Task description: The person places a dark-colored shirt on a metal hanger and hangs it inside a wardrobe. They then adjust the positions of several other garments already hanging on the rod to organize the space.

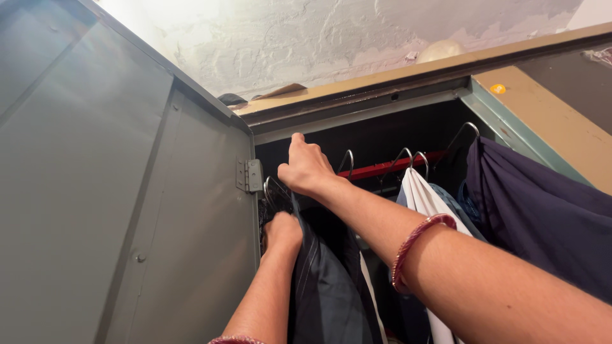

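Single head-worn view, tilted steeply upward from below into an open metal wardrobe (376, 111). The open door (115, 191) fills the left half, very near the lens; the hanging rail (389, 167) lies mid-frame, the cracked ceiling (306, 38) above. Both forearms enter from the lower edge (no second view shares the scene).

I'm seeing a matt grey painted metal wardrobe door (95, 191) with a dull steel hinge (250, 175), shiny bent wire hangers (408, 156), smooth dark slightly glossy cloth garment (328, 280), soft matt purple cloth (542, 216), and rough flaking plaster wall (331, 38).
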